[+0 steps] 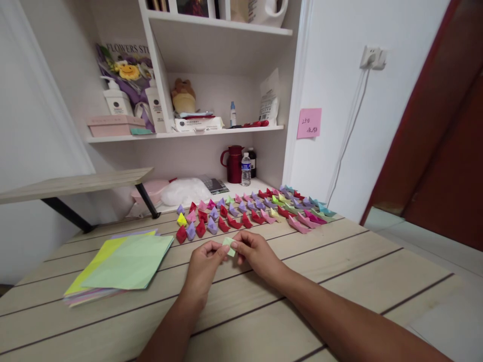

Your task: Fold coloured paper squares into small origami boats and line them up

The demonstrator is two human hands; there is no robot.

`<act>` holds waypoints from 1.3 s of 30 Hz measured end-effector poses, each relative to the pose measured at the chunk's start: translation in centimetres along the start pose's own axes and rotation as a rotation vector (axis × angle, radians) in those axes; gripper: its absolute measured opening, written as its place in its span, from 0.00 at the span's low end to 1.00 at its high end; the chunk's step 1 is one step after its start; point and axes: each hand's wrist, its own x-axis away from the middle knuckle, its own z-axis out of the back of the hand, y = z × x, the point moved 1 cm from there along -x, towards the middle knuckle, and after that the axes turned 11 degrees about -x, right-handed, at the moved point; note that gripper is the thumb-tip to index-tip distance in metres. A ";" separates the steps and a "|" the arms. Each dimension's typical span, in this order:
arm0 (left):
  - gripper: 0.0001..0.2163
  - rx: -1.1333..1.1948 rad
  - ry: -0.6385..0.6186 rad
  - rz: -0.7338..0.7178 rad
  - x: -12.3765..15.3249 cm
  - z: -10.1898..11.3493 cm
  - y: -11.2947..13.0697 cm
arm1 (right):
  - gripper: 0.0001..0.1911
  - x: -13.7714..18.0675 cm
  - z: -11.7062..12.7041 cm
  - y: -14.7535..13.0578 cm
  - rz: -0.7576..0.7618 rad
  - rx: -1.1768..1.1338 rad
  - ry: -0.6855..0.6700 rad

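A small folded piece of light green paper (230, 247) is pinched between my two hands, a little above the wooden table (324, 306). My left hand (207, 260) grips its left side between thumb and fingers. On the other side, my right hand (257, 252) holds the paper's right edge the same way. Just beyond my hands stand rows of folded paper boats (246, 220) in red, pink, purple, yellow, green and blue. To the left lies a stack of coloured paper sheets (130, 261), with a light green sheet on top.
A raised wooden shelf on black legs (75, 183) stands at the left. Behind the boats are a water bottle (246, 171), a dark red jug (234, 166) and a white plastic bag (185, 191). A pink note (309, 123) sticks to the wall.
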 end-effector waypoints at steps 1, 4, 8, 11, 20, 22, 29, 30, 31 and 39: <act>0.13 -0.002 -0.002 -0.003 0.1 0.0 0.0 | 0.15 0.0 0.1 -0.1 -0.011 -0.003 -0.001; 0.14 -0.003 -0.017 -0.008 0.2 -0.1 0.0 | 0.17 0.1 0.2 -0.5 -0.043 -0.022 -0.010; 0.15 -0.005 -0.049 -0.012 0.4 -0.1 0.0 | 0.19 0.2 0.3 -0.7 -0.073 -0.048 -0.021; 0.15 -0.017 -0.052 -0.019 0.4 -0.1 0.1 | 0.19 0.2 0.2 -0.5 -0.092 -0.053 -0.022; 0.14 -0.155 0.024 -0.069 -0.4 0.1 0.0 | 0.02 -0.2 0.5 0.1 0.075 0.105 0.051; 0.14 -0.187 0.044 -0.099 -0.6 0.0 0.0 | 0.04 -0.4 0.9 0.1 0.105 0.131 0.079; 0.16 -0.184 0.055 -0.114 -0.5 0.1 -0.1 | 0.06 -0.6 0.9 0.5 -0.030 0.008 0.093; 0.17 -0.170 0.059 -0.116 -0.4 0.1 -0.1 | 0.08 -0.5 0.8 0.6 -0.070 -0.032 0.084; 0.18 -0.155 0.064 -0.120 -0.3 0.1 0.0 | 0.09 -0.5 0.8 0.7 -0.106 -0.075 0.076; 0.15 -0.072 0.008 -0.159 0.4 -0.3 0.9 | 0.15 -1.1 2.0 0.6 -0.237 -0.346 0.091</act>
